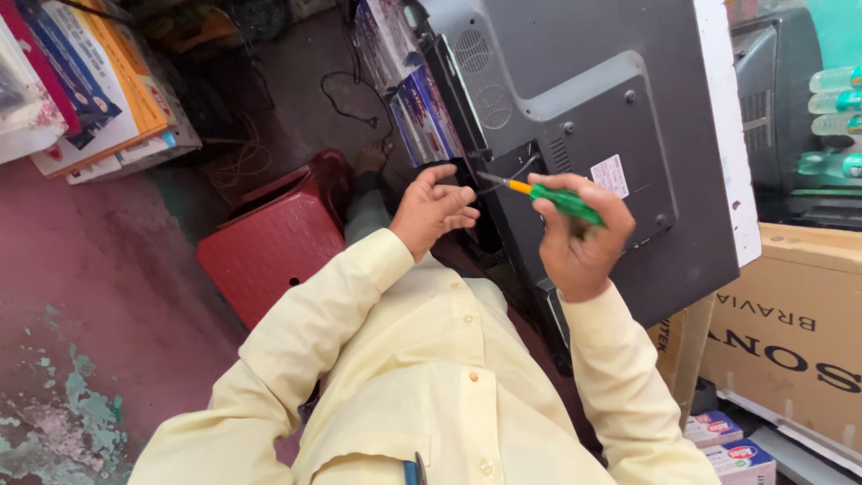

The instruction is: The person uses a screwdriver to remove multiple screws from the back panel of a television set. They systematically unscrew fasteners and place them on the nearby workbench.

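Observation:
My right hand [582, 241] is closed around a screwdriver [548, 195] with a green and yellow handle, its metal tip pointing left toward a dark part at the lower edge of a television's grey back panel [620, 117]. My left hand [435, 208] rests beside that same spot, fingers curled and apart, touching the dark edge of the set near the tip. The television stands on its side in front of me. I wear a pale yellow buttoned shirt with long sleeves.
A red plastic stool [274, 242] sits on the worn reddish floor at my left. Stacked cartons [99, 90] lie at upper left. A brown cardboard box [790, 332] stands at right, small packets below it. Black cables [346, 99] trail on the floor behind.

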